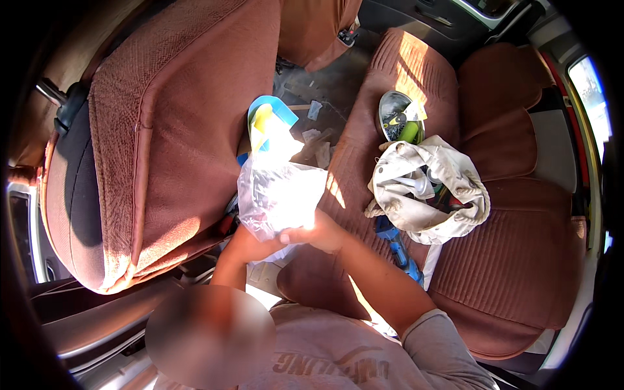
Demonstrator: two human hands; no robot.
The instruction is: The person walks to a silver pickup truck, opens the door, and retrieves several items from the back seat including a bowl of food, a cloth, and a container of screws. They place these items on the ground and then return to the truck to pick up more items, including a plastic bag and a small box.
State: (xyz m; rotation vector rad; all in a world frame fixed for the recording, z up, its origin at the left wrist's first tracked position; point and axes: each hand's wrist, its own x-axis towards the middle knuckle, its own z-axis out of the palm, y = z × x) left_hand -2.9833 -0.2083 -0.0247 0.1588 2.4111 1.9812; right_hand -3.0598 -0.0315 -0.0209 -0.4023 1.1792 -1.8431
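A clear plastic bag (263, 195), glaring white where the sun hits it, is in front of me between the seats. My right hand (318, 233) grips its lower edge, with the thumb lying across it. Close against that hand, my left hand (259, 242) holds the bag's near side; most of its fingers are hidden behind the plastic. Just beyond the bag is a blue dustpan-like piece (281, 109) with something yellow (261, 123) in it. I cannot tell whether these touch the bag.
Brown seat backs (208, 117) stand at left. On the bench seat (351, 188) at right are a white cloth bag (426, 224) with rope handles, a metal bowl (392, 104) of small items and a blue power tool (400, 250). Paper scraps (314, 110) litter the floor.
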